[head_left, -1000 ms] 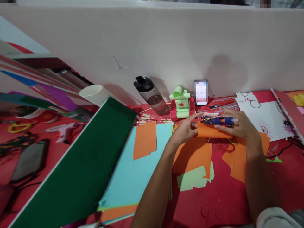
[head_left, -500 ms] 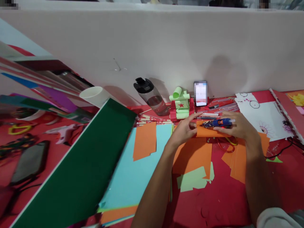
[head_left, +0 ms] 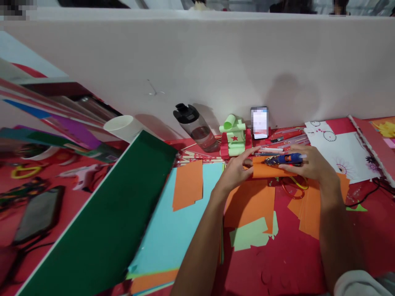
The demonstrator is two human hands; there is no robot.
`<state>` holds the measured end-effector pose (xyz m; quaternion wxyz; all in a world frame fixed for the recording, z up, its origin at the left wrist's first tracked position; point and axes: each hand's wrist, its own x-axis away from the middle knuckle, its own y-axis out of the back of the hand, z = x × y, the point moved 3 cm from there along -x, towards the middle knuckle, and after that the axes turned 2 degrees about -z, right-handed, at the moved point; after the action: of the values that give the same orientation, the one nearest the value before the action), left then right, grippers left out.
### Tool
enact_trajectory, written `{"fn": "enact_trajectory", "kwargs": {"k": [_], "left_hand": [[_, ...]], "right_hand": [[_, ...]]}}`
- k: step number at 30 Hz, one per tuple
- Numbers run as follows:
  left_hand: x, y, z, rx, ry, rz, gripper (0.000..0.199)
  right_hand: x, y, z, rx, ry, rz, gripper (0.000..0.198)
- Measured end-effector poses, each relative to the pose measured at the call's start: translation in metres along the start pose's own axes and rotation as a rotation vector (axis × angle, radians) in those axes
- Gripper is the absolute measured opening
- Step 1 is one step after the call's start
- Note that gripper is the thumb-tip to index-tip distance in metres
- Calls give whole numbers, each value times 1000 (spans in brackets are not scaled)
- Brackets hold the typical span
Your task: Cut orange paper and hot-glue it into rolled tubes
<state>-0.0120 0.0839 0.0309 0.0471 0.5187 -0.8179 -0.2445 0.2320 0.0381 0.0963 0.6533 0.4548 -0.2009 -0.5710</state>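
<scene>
My right hand (head_left: 313,164) is closed around a blue hot glue gun (head_left: 290,158), whose nozzle points left, just over an orange paper piece (head_left: 262,171). The left edge of that paper is pinched by my left hand (head_left: 232,172), with the thumb and fingers around it. Behind my hands stands a small light-green and red paper tank model (head_left: 236,137) with a red star. Scissors (head_left: 294,192) with red and yellow handles lie partly hidden under the held paper. Larger orange sheets (head_left: 251,203) and light-green scraps (head_left: 249,236) lie nearer me.
To the left are a leaning dark green board (head_left: 105,213), light-blue paper (head_left: 173,234), a white cup (head_left: 121,127) and a pink glue gun (head_left: 84,176). A water bottle (head_left: 200,131) and lit phone (head_left: 259,123) stand by the partition. Drawn white paper (head_left: 348,158) lies right.
The view has shifted slightly. My left hand and the orange paper sit a touch farther left relative to the glue gun. Both hands keep their hold.
</scene>
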Motion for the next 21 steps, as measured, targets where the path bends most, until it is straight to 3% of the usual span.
{"fn": "enact_trajectory", "kwargs": {"k": [4, 13, 21], "left_hand": [[0, 2, 2, 2, -8, -35, 77], [1, 13, 8, 74, 24, -81, 73], [0, 9, 12, 83, 12, -68, 75]], "right_hand": [[0, 0, 0, 10, -28, -7, 37], [9, 6, -34, 5, -118, -116, 35], [2, 3, -9, 1, -45, -78, 41]]}}
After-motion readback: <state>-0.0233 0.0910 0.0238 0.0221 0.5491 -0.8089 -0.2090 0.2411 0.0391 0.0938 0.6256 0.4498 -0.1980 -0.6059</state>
